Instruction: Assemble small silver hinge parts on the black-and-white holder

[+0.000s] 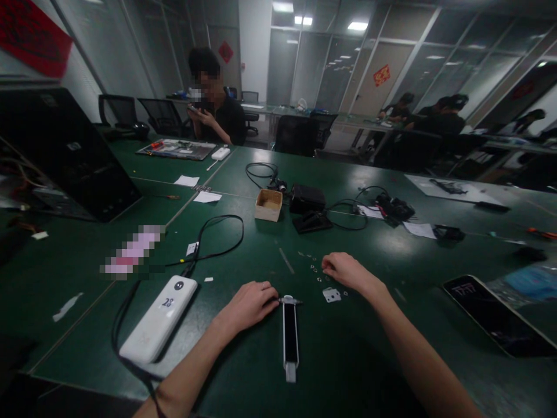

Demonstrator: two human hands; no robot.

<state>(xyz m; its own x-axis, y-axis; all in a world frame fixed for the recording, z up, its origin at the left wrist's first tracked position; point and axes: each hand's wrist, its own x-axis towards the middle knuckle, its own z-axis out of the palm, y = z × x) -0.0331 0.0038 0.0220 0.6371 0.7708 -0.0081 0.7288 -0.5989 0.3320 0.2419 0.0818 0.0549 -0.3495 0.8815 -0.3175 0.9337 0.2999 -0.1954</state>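
Note:
My left hand (253, 303) rests on the green table with its fingers curled together. Its fingertips close on the left end of a thin metal rod (297, 301), which lies crosswise at the top of a narrow black strip with a white frame (290, 334). To the right, my right hand (346, 271) is closed, thumb and fingers pinched low over the table; whatever they hold is hidden. Several tiny rings (319, 280) lie beside those fingers. Just below is a small whitish plate with holes (332, 295).
A white power bank (159, 319) with a black cable lies at left, a phone (500, 316) at right. Ahead stand an open cardboard box (268, 205) and a black case (307, 198). A computer tower (73, 151) is far left. Across the table sits another person (230, 119).

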